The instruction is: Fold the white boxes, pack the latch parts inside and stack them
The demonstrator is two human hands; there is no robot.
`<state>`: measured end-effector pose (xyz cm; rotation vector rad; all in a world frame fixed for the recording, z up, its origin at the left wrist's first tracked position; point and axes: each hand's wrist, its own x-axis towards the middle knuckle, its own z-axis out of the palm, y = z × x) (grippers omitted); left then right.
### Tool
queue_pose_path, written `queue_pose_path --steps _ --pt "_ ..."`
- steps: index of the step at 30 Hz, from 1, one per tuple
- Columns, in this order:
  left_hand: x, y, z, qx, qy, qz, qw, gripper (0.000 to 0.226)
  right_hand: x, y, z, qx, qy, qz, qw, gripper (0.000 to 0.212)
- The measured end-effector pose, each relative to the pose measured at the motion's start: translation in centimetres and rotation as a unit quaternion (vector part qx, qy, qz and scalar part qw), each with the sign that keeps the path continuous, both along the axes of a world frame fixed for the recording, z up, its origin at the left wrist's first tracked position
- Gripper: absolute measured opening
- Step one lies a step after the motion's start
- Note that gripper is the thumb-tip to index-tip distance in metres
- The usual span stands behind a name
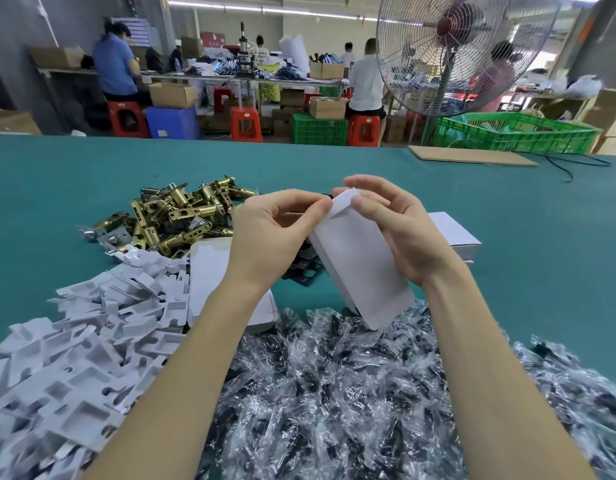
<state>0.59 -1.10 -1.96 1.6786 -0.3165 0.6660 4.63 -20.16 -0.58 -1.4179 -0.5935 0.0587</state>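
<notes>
A white box [362, 268] is held tilted above the green table, its far end raised between both hands. My left hand [271, 230] pinches the top flap at that end. My right hand [400, 230] grips the box's right side, thumb on the flap. A pile of brass latch parts [181, 216] lies at the left. Flat white box blanks [213, 271] lie under my left wrist. A stack of white boxes [455, 237] sits behind my right hand. Black plates [303, 265] lie partly hidden beneath the box.
White cardboard inserts [74, 348] are heaped at the near left. Clear plastic bags of black screws [351, 393] cover the near table. A cardboard sheet [472, 155] and a black cable [569, 164] lie at the far right edge. Beyond stand a large fan [452, 53], crates, stools and seated workers.
</notes>
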Motion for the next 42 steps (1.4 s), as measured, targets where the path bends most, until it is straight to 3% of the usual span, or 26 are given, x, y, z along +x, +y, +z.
queue_pose_path --steps 6,15,30,42 --pt "0.2 -0.2 0.0 -0.02 0.003 0.041 0.999 0.01 0.1 -0.2 0.1 -0.011 0.022 0.016 1.0 0.039" --pt "0.1 -0.1 0.1 -0.05 0.027 0.032 0.998 0.009 0.0 -0.5 0.3 -0.016 0.038 0.036 0.999 0.037" --pt "0.1 0.2 0.4 -0.001 0.058 0.016 0.998 0.013 -0.2 -0.6 0.8 -0.055 0.048 0.032 0.997 0.035" --pt "0.2 0.1 0.3 -0.011 0.024 0.059 0.998 0.006 -0.5 0.1 1.0 -0.084 0.03 0.023 0.996 0.034"
